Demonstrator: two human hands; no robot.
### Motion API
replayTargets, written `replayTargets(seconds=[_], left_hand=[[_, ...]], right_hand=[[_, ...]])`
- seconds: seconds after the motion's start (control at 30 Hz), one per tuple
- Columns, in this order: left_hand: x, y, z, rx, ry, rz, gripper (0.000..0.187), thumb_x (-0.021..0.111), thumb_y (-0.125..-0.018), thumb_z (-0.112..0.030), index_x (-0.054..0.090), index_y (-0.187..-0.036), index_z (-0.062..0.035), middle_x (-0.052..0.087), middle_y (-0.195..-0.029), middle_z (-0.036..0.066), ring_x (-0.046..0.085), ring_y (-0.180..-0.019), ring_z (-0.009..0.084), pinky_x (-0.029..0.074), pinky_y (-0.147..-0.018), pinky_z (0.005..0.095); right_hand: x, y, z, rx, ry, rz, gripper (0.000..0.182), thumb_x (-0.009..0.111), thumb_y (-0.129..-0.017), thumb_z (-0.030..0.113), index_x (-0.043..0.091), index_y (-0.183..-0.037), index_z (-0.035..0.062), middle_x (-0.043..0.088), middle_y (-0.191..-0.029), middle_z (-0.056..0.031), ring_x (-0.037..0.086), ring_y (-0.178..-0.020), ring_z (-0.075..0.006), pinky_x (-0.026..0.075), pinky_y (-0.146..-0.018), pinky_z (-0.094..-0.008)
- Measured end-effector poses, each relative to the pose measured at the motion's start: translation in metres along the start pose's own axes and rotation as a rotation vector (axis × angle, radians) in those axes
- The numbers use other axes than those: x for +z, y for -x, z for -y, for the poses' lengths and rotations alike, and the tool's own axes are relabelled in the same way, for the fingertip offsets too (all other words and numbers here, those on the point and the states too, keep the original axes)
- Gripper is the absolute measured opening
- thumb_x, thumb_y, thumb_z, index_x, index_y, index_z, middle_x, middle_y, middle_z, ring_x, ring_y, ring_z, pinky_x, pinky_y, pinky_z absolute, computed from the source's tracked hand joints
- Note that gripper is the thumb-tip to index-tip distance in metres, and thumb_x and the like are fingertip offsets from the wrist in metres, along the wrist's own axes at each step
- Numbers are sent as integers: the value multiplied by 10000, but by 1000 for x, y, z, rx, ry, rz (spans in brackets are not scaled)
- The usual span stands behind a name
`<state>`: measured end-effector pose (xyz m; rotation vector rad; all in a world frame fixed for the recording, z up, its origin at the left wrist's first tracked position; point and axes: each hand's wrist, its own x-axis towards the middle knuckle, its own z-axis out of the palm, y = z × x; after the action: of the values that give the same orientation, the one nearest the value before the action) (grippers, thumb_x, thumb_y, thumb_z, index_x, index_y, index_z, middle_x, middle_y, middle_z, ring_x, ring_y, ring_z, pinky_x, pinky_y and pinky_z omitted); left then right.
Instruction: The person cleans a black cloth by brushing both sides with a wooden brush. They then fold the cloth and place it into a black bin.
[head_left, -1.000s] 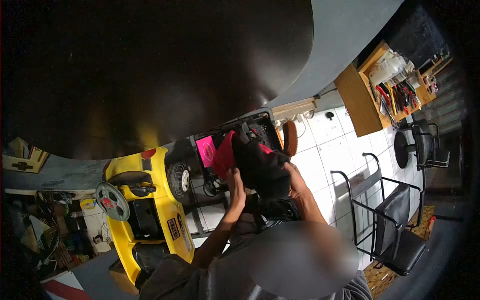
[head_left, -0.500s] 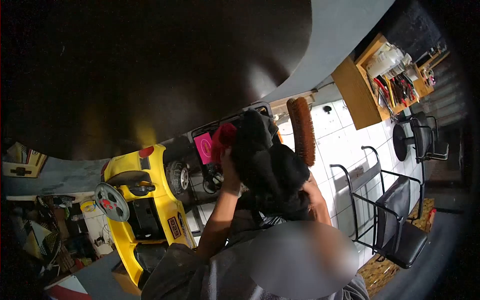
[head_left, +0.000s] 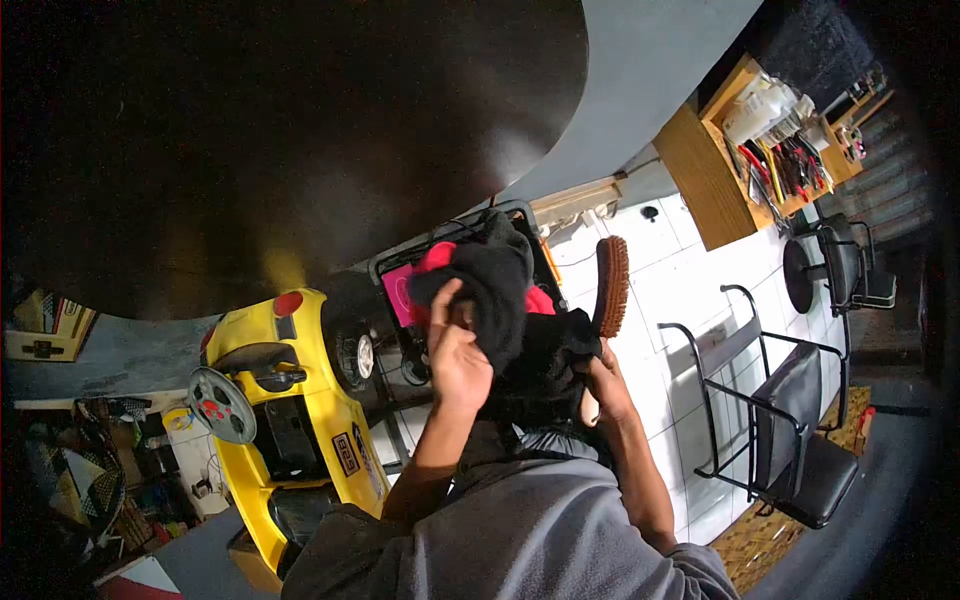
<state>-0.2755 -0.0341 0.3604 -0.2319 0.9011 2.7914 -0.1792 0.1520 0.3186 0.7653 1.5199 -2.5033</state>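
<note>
A dark, soft, fuzzy cloth item [head_left: 490, 305], black with red parts, lies bunched in front of my body. My left hand [head_left: 460, 365] is at its near left side, index finger stretched up along the black fabric and the other fingers curled at a fold. My right hand [head_left: 605, 385] is closed around the handle of a brush with brown bristles [head_left: 613, 287]. The bristles face right, and the pale handle end shows below my fingers. Black fabric also lies against the right hand. A pink box or card [head_left: 400, 294] sits just left of the cloth.
A yellow toy car [head_left: 300, 400] with a grey steering wheel [head_left: 222, 404] stands at left. A black metal-framed chair [head_left: 790, 430] is at right on white tiles. Upper right, a wooden cabinet [head_left: 700, 180] holds tools and bottles. A large dark rounded surface [head_left: 300, 130] fills the upper left.
The brush has come lower and turned slightly, and its handle end now shows under my right hand. The black cloth has shifted and folded, exposing more red. My left index finger is now raised.
</note>
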Motion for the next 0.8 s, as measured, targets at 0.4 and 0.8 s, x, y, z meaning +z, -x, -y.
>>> replayTargets(seconds=[0.4,0.8], left_hand=[[4,62,66,-598,-896,207,390,632,-795,-222,525,-1086,14,598,-909,73,571,-781,166,463,-687,296],[-1,134,122,-541,-664,344,519,593,-788,-98,369,-1252,-33,499,-1083,83,479,-1011,147,382,-877,271]], right_hand=[[-30,54,-20,78,50,-126,438,619,-815,170,444,-1187,20,539,-1073,-63,510,-1003,-153,407,-877,-291],[-114,118,-8,10,150,169,349,587,-721,46,551,-1065,0,575,-973,-37,535,-899,-114,434,-811,-264]])
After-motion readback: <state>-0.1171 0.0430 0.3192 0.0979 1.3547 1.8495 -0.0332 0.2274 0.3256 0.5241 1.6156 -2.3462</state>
